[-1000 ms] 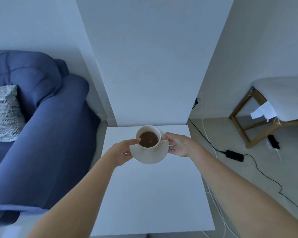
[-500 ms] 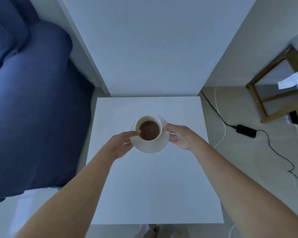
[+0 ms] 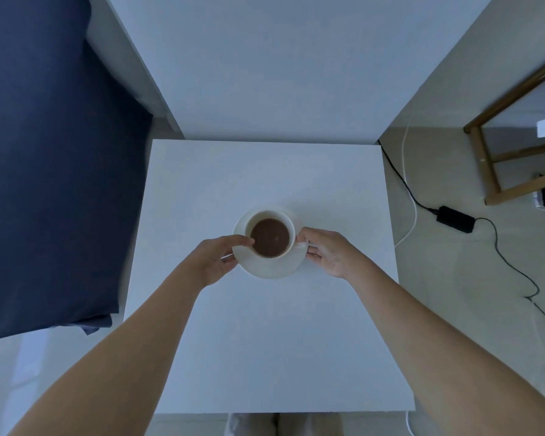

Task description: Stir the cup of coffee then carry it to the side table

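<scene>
A white cup of brown coffee (image 3: 270, 237) stands on a white saucer (image 3: 274, 267) over the middle of the square white side table (image 3: 265, 341). My left hand (image 3: 216, 258) grips the saucer's left rim, thumb on top. On the right rim, my right hand (image 3: 326, 251) holds the saucer beside the cup's handle. I cannot tell whether the saucer touches the tabletop or hovers just above it.
A dark blue sofa (image 3: 51, 171) fills the left side, close to the table's edge. A white wall panel (image 3: 280, 67) rises behind the table. On the floor at right lie a black power adapter (image 3: 455, 218) with cables and a wooden stool frame (image 3: 497, 152).
The view has tilted down and moved closer over the table. Both hands have brought the cup and saucer lower, toward the table's middle.
</scene>
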Tool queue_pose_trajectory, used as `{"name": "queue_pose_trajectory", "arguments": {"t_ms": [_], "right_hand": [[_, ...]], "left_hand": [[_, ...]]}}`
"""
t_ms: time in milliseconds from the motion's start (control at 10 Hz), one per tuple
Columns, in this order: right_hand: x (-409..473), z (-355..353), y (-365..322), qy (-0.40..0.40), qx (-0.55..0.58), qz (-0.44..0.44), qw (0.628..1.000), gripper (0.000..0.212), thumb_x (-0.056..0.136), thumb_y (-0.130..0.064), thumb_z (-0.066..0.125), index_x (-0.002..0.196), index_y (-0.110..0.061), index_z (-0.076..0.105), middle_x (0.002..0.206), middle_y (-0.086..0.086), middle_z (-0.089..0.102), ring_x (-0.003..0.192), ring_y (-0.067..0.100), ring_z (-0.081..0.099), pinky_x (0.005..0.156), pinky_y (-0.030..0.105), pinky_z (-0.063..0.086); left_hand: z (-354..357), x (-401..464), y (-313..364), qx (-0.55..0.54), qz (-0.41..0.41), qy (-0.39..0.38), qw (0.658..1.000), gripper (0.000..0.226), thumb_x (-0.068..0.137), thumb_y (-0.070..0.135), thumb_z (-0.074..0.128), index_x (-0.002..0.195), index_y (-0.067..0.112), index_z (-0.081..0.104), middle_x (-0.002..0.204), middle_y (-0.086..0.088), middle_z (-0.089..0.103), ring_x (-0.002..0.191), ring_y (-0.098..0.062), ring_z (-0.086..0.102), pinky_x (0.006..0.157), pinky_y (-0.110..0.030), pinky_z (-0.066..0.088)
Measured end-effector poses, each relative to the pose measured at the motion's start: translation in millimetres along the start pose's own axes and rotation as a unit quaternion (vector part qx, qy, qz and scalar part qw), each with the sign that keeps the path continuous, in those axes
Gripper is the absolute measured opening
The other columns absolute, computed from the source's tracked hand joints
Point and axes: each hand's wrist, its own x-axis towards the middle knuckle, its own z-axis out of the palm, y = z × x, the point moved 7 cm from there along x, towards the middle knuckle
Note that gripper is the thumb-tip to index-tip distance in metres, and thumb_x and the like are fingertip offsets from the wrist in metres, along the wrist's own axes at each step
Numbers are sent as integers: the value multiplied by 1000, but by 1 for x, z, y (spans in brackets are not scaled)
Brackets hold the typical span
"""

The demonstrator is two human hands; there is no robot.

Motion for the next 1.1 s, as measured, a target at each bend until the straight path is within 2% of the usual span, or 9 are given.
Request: {"name": "queue_pose_trajectory", "arguments": {"t_ms": [200,400,500,600,700,800,900,1000,1100], "right_hand": [[5,0,4,7,-22,-8,1000,8,76,-8,63,68,-12,64,81,8,62,83,19,61,71,20,50],[4,-2,10,19,-54,-6,998,9,75,-8,63,66,-9,63,74,7,59,75,17,58,91,27,50],[1,-2,14,21,-57,-9,998,6,73,-8,64,67,-9,62,69,6,56,74,18,55,86,26,48],[1,1,18,35,-60,-18,997,13,58,-18,68,66,-11,60,70,7,51,79,21,50,87,27,44],[5,-1,23,57,-75,-28,995,34,41,-31,68,69,-16,60,75,7,49,80,20,47,98,32,44],[-7,2,22,60,-84,-41,994,38,51,-34,70,83,-18,60,76,3,47,85,23,43,84,28,37],[-21,-5,22,104,-134,-58,984,60,82,-31,66,135,-9,50,137,4,53,127,26,47,97,27,35],[-47,-10,20,151,-184,-106,965,62,90,-33,57,144,-11,38,153,6,38,139,24,37,109,31,33],[-86,-6,17,162,-224,-131,952,56,93,-28,52,144,-9,40,152,7,39,140,24,36,112,32,31]], "left_hand": [[-2,8,-2,15,-6,10,1000,34,70,-4,75,101,4,63,111,-15,65,106,-27,61,103,-36,47],[-6,11,-11,20,-4,17,1000,36,71,-3,74,105,2,62,114,-17,64,106,-27,62,105,-36,46],[-5,10,-13,19,3,21,1000,42,70,-3,75,109,2,61,112,-16,64,103,-26,62,104,-35,47],[-6,10,-15,28,7,25,999,41,70,-2,76,108,3,62,106,-13,65,100,-25,62,105,-36,46],[-8,11,-17,67,7,34,997,45,70,10,80,110,7,60,111,-10,61,114,-26,55,110,-39,39],[-8,2,-19,78,12,43,996,58,72,19,82,122,8,54,125,-9,53,123,-25,46,109,-40,37],[-5,-11,-21,95,29,32,995,41,78,18,78,110,8,55,115,-6,51,114,-19,47,105,-37,37],[0,-37,-21,197,71,53,976,17,88,23,67,90,9,58,86,-4,46,81,-16,45,83,-28,37],[6,-78,-15,320,131,113,932,47,94,25,58,136,5,51,120,-9,60,108,-24,56,87,-27,36]]}}
